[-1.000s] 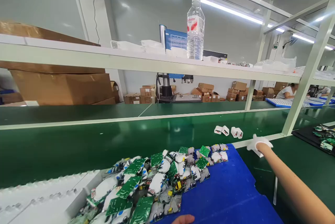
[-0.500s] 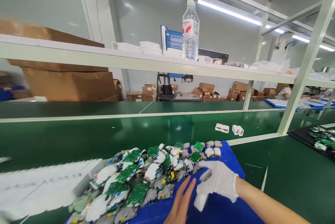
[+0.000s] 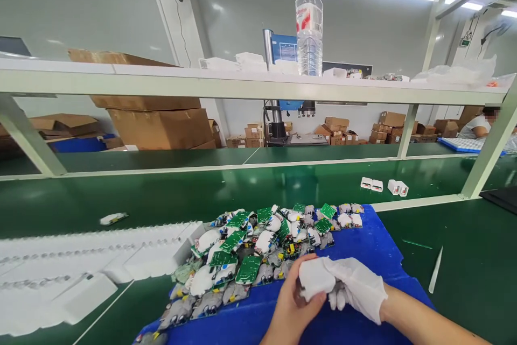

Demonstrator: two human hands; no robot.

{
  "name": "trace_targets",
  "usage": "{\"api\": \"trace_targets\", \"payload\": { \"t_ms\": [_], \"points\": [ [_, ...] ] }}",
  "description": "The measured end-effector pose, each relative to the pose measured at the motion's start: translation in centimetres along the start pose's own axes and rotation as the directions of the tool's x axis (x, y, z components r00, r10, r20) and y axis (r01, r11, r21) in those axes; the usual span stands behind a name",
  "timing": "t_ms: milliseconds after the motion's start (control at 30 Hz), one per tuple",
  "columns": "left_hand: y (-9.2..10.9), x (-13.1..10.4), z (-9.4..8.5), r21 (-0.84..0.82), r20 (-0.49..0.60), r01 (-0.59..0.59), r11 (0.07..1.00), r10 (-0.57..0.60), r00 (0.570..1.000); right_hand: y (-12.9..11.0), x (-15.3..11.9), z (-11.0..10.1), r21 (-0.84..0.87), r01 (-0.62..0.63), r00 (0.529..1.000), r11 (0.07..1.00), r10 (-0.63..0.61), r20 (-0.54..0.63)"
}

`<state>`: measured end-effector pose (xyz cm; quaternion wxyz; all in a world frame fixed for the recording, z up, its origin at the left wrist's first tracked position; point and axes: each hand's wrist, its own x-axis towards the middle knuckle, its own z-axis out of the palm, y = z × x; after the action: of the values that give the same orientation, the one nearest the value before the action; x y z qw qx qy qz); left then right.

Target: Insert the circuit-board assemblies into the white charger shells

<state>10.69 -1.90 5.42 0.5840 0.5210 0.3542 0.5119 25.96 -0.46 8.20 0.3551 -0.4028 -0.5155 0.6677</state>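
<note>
Since the earlier frame, both hands have shifted: my bare left hand [image 3: 294, 296], then open beside the right, is now wrapped around the white housing [image 3: 317, 277], which has come up level between it and my gloved right hand [image 3: 359, 286]. Left fingers: closed on the housing, thumb below. Right fingers: curled against its right side; cannot tell whether they grip or merely steady it. Position: over the blue sheet [image 3: 379, 243], just beside the heap of circuit boards [image 3: 248, 269]. Risks, as judged: glove fabric may slide on smooth plastic, so if the left grip loosens, the housing could drop onto the boards. Boards overlap loosely, some near the sheet's edge; a knock from my left wrist could start a slide. Swinging the right forearm wide could sweep the pointed white tool [image 3: 436, 270] along the worktop [image 3: 476, 302]. Containers: two pairs of housings, one pair [image 3: 371, 184] and the other pair [image 3: 398, 188], show reddish bits inside their open ends; contents of the held one hidden. Rows of white housings [image 3: 133, 245] stand packed at left, insides too small to read. Large cardboard box [image 3: 161, 127] behind the shelf [image 3: 226, 84]: contents not visible.
</note>
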Motion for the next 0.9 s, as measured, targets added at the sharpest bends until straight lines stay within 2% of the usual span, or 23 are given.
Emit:
{"api": "trace_targets", "payload": {
  "t_ms": [100,200,267,367,433,533,600,700,833,900],
  "points": [
    [0.2,0.3,-1.3,-0.157,-0.019,0.071,0.985,-0.075,0.997,0.0,-0.6,0.5,0.035,0.104,0.995,0.994,-0.104,0.000],
    [0.8,0.6,-2.3,-0.236,0.105,0.111,0.965,-0.088,0.991,0.4,-1.4,1.1,-0.027,0.303,0.953,0.953,-0.303,-0.009],
    [1.1,0.6,-2.5,-0.135,0.175,0.042,0.990,-0.018,0.984,0.9,-1.9,1.4,-0.118,0.380,0.921,0.917,-0.387,-0.045],
    [1.4,0.3,-2.3,0.137,0.206,-0.183,0.973,0.153,0.967,1.7,-2.4,1.4,-0.304,0.335,0.918,0.892,-0.381,-0.106],
    [1.6,0.1,-2.1,0.269,0.202,-0.343,0.900,0.296,0.934,2.0,-2.6,1.2,-0.396,0.304,0.924,0.866,-0.370,-0.099],
    [1.8,-0.1,-1.7,0.379,0.220,-0.525,0.762,0.477,0.851,1.9,-2.9,1.0,-0.466,0.329,0.911,0.821,-0.406,-0.074],
    [1.9,-0.1,-1.5,0.418,0.215,-0.576,0.702,0.540,0.814,1.6,-3.1,1.1,-0.524,0.347,0.900,0.778,-0.433,-0.047],
    [1.9,-0.2,-1.3,0.448,0.191,-0.607,0.657,0.592,0.783,1.1,-3.3,1.3,-0.581,0.410,0.868,0.703,-0.496,0.014],
    [1.9,-0.4,-1.4,0.510,0.160,-0.635,0.580,0.662,0.733,0.8,-3.5,1.7,-0.558,0.470,0.836,0.684,-0.548,0.032],
    [1.9,-0.5,-1.4,0.576,0.182,-0.636,0.514,0.677,0.713,0.7,-3.7,1.9,-0.560,0.480,0.835,0.675,-0.547,0.057]
  ]
}}
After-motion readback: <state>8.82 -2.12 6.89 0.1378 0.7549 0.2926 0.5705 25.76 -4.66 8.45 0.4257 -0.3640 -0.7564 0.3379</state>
